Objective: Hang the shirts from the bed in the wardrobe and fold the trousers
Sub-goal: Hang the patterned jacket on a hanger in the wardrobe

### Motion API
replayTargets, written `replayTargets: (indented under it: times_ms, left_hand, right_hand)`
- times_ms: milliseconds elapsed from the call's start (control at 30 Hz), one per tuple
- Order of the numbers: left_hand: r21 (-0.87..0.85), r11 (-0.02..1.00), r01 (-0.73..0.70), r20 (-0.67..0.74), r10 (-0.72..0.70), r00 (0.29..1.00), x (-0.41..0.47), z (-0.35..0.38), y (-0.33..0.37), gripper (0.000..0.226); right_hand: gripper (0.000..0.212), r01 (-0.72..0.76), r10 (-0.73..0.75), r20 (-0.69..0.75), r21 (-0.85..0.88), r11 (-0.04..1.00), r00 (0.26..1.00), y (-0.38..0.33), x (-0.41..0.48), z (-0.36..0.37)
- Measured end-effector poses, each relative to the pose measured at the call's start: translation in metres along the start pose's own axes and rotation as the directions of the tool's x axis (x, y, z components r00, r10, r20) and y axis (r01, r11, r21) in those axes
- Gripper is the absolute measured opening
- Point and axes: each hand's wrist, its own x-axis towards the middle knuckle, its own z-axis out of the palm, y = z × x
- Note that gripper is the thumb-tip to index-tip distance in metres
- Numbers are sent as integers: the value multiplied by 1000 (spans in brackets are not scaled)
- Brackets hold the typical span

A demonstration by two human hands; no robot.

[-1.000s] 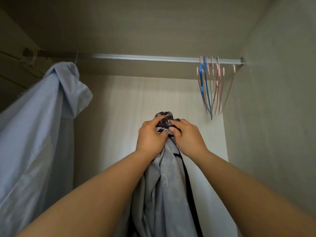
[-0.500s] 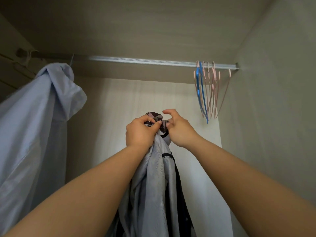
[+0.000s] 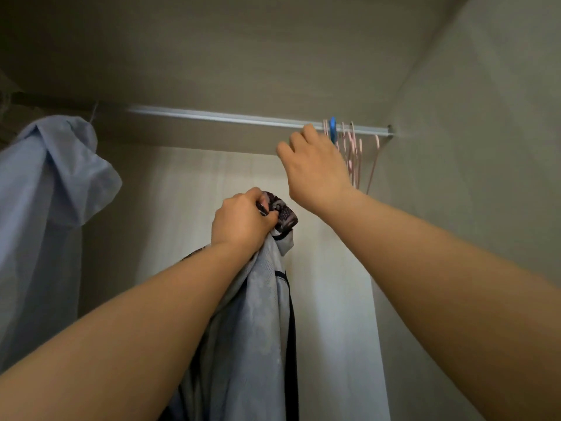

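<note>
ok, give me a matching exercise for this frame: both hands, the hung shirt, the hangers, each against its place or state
1 left hand
2 right hand
3 light blue shirt
4 pink hangers

A right end of the rail
B grips the top of the grey shirt
C hangs on the far left
D raised by the blue hanger

Pairs: 1-B, 2-D, 3-C, 4-A

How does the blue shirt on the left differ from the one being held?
The blue shirt hangs from the rail; the grey shirt is gripped at its collar by the left hand, below the rail. The blue shirt is plain; the grey shirt has dark trim and a patterned collar. Both drape downward inside the wardrobe.
</note>
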Motion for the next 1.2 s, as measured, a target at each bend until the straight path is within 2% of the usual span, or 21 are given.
replayTargets:
  times_ms: [100, 300, 667, 900, 1200]
  left_hand:
    - [1, 1000, -6, 33, 6, 999, 0, 5, -1, 23]
    - [-49, 999, 23, 32, -22, 999, 1, 7, 0, 27]
    - [-97, 993, 74, 42, -70, 997, 1, 17, 0, 28]
    - [-133, 990, 48, 57, -40, 998, 2, 22, 6, 25]
    - [-118, 990, 76, 44, -71, 996, 1, 22, -2, 31]
  right_hand:
    - [26, 15, -10, 35, -135, 991, 999, 3, 9, 1]
    - [33, -56, 122, 219, -287, 956, 968, 14, 20, 15]
    - [31, -310, 375, 297, -244, 919, 878, 57, 18, 33]
    - [27, -369, 415, 288, -201, 907, 863, 69, 13, 41]
    - [23, -330, 355, 185, -157, 931, 916, 72, 9, 51]
